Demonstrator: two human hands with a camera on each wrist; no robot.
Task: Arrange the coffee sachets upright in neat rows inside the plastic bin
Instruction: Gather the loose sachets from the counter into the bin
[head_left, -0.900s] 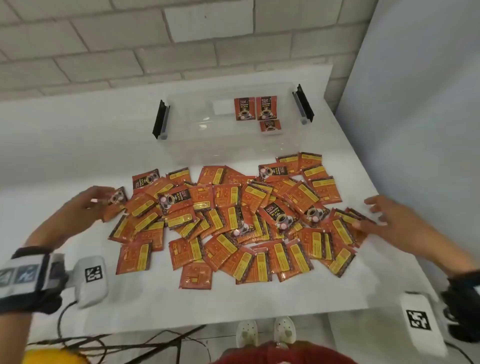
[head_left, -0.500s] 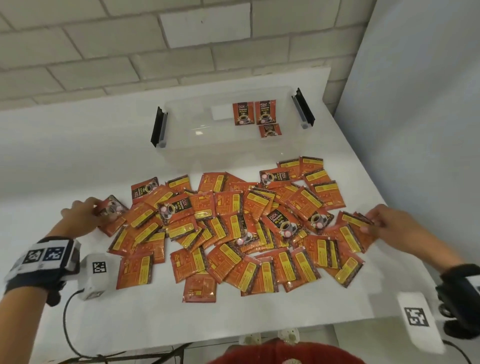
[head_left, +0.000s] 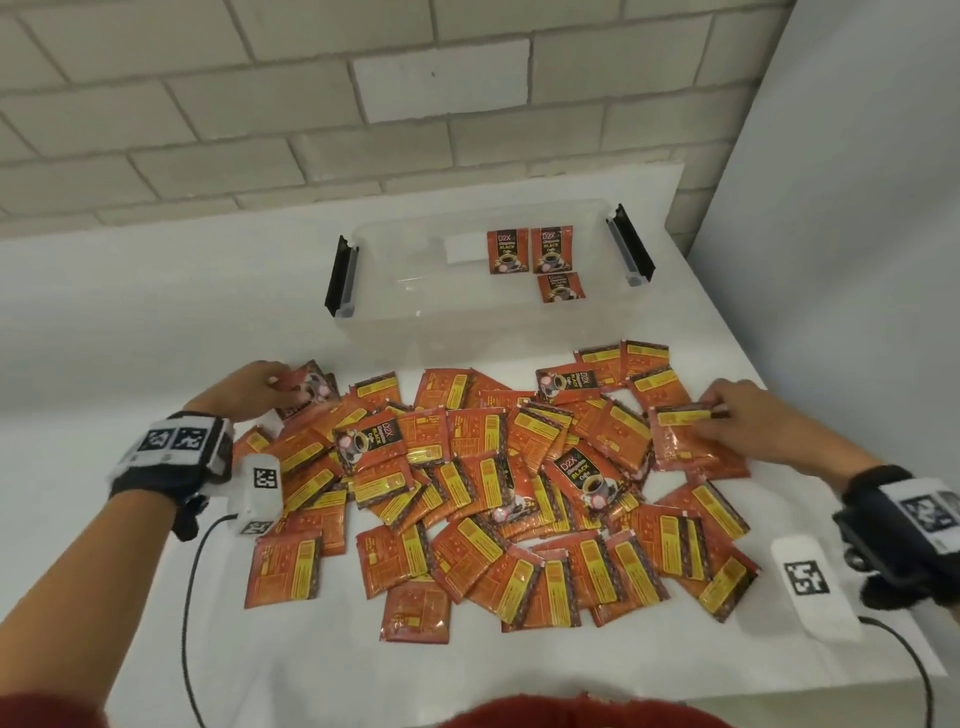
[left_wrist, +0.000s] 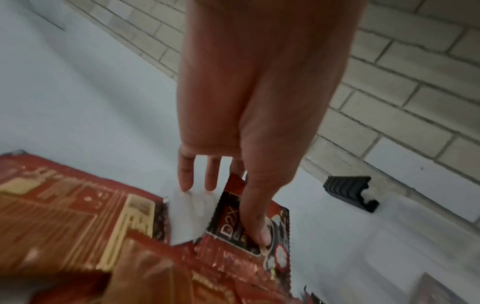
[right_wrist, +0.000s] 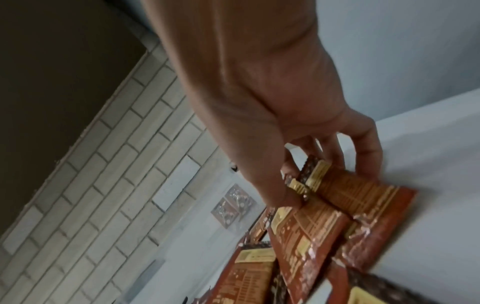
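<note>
Loose sachets (head_left: 467, 467) litter the tabletop (head_left: 130, 312); three sit in the bin (head_left: 395, 312). Left hand (head_left: 249, 395) pinches one at the pile's edge, right hand (head_left: 748, 415) pinches another. They look light, floppy, slick; edges seem best for gripping.

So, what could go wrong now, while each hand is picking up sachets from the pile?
1. The right hand pinches several overlapping orange foil sachets; some may slip out.
2. The three sachets standing in the clear plastic bin may topple when more are added.
</note>
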